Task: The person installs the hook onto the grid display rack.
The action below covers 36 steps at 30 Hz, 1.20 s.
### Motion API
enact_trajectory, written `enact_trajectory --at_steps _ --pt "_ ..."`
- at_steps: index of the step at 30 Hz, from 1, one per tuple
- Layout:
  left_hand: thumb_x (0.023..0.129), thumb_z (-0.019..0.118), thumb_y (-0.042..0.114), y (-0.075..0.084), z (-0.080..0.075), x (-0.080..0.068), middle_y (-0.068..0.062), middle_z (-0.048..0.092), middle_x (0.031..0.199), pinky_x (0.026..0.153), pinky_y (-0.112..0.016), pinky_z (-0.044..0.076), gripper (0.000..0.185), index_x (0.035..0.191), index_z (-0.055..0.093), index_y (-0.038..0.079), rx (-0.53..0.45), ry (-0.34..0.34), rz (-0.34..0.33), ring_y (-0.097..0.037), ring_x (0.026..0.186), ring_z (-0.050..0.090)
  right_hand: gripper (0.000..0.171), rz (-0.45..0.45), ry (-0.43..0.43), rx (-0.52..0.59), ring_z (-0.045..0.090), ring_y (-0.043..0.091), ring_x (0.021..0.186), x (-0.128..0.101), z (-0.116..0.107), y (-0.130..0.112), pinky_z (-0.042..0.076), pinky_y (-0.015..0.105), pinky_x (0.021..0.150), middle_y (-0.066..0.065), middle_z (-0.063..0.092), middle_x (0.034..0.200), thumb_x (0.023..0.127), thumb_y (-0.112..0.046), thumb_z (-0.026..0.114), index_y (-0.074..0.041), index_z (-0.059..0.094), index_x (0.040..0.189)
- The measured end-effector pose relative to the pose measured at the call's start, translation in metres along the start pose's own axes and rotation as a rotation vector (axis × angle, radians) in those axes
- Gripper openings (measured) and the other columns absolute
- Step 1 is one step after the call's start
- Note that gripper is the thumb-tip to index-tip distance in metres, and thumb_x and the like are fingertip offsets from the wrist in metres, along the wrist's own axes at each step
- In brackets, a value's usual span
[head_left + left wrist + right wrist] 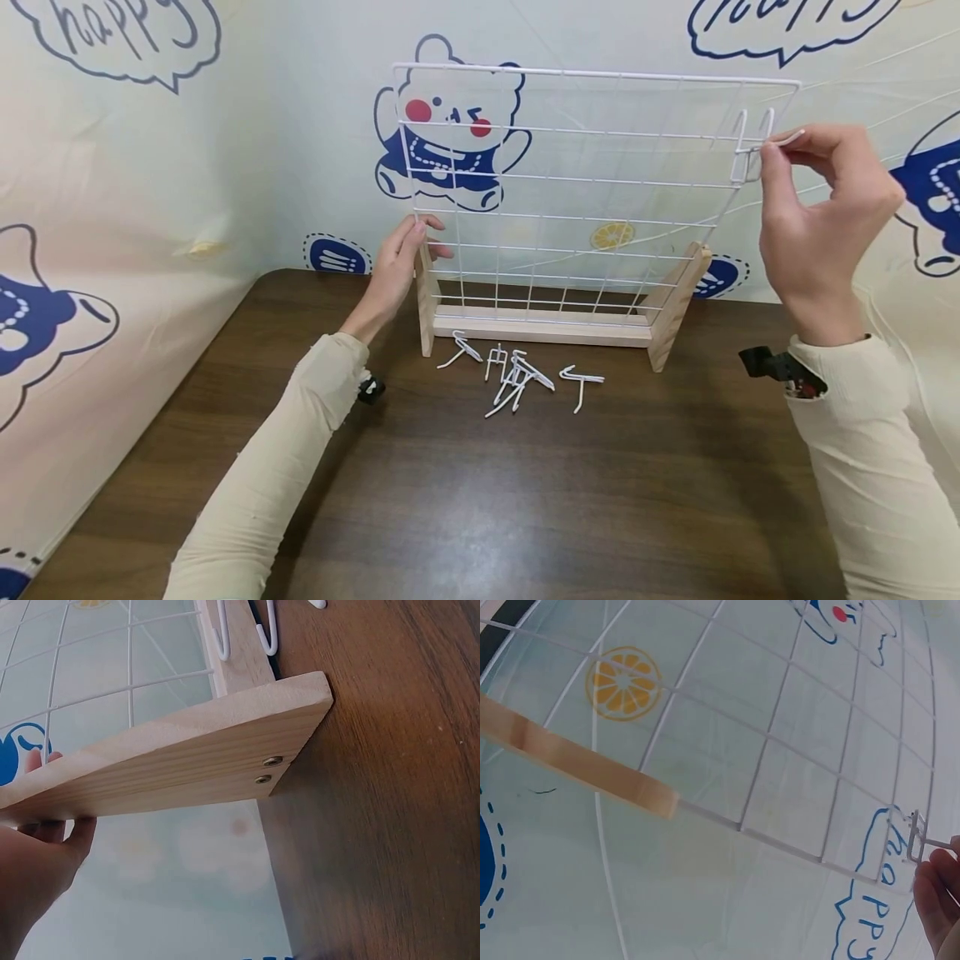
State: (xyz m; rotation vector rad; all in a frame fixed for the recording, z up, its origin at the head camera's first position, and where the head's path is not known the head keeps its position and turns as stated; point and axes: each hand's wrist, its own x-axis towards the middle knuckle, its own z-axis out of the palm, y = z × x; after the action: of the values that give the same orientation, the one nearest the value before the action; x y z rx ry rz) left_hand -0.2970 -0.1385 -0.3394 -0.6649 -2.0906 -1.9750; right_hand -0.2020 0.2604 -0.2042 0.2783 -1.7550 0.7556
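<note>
**Now a hook meets the grid's top right corner**

Up at the top right corner of the grid (pixel 592 158), a small white wire hook (pixel 753 150) sits against the wires, its two prongs standing up past the second horizontal wire and its straight arm pointing out to the right. The grid is a white wire panel of square cells, standing upright in a pale wood base (pixel 540 327) with a slanted foot at each end, near the back edge of the dark brown table (pixel 480 500).

The right hand (pixel 821 217) pinches the hook's arm between thumb and forefinger; the remaining fingers are curled loosely behind. The hook lies just left of those fingertips, touching the grid. The right wrist view shows the same: fingertips at the hook's arm, the hook's frame against the panel's edge.

The left hand (pixel 397 267) rests on the left foot (pixel 187 757) of the base, fingers straight along the wood and thumb on its near side.

Loose hooks (pixel 517 375) of the same kind lie scattered on the table just in front of the base, between the two arms.
</note>
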Motion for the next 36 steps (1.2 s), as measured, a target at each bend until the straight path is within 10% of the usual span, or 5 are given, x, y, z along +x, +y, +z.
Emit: enact_trajectory --at_steps 4,10,18,23,36 --pt "0.109 0.036 0.034 -0.001 0.0 0.0 -0.033 0.063 0.102 0.098 -0.055 0.042 0.036 0.118 0.057 0.006 -0.008 0.001 0.01 -0.043 0.1 0.065 0.024 0.002 -0.011 0.002 0.065 0.001 0.095 -0.002 0.005 0.007 0.05 0.023 0.092 -0.019 0.067 0.099 0.096 -0.028 0.066 -0.006 0.073 0.104" --pt "0.109 0.035 0.033 -0.001 0.002 -0.001 -0.033 0.063 0.098 0.095 -0.051 0.044 0.035 0.117 0.057 0.007 -0.002 0.01 0.021 -0.041 0.096 0.065 0.033 0.005 -0.054 -0.043 0.062 -0.004 0.096 -0.014 0.008 0.015 0.048 0.019 0.091 0.006 0.074 0.101 0.096 -0.03 0.066 0.001 0.073 0.103" --pt "0.109 0.035 0.032 -0.001 0.003 -0.001 -0.034 0.062 0.094 0.092 -0.049 0.045 0.036 0.117 0.056 0.004 -0.001 0.025 0.039 -0.04 0.093 0.065 0.026 -0.008 -0.096 -0.057 0.07 0.019 0.093 -0.034 0.006 0.022 0.046 0.016 0.089 0.014 0.075 0.1 0.096 -0.021 0.066 0.003 0.074 0.102" --pt "0.109 0.034 0.032 -0.001 0.004 -0.001 -0.032 0.062 0.093 0.093 -0.05 0.044 0.034 0.117 0.056 0.007 0.011 0.021 0.045 -0.038 0.091 0.065 0.018 0.099 -0.129 0.059 0.062 -0.008 0.085 -0.059 -0.002 0.011 0.048 0.014 0.086 0.019 0.074 0.092 0.092 -0.007 0.068 0.009 0.073 0.094" --pt "0.109 0.034 0.031 -0.003 0.004 -0.001 -0.033 0.062 0.092 0.092 -0.05 0.043 0.035 0.119 0.055 0.005 0.009 0.032 0.04 -0.038 0.092 0.065 0.016 0.267 -0.373 0.328 0.07 0.007 0.086 -0.097 -0.009 0.007 0.051 0.014 0.076 0.017 0.073 0.099 0.088 0.008 0.068 0.008 0.07 0.104"
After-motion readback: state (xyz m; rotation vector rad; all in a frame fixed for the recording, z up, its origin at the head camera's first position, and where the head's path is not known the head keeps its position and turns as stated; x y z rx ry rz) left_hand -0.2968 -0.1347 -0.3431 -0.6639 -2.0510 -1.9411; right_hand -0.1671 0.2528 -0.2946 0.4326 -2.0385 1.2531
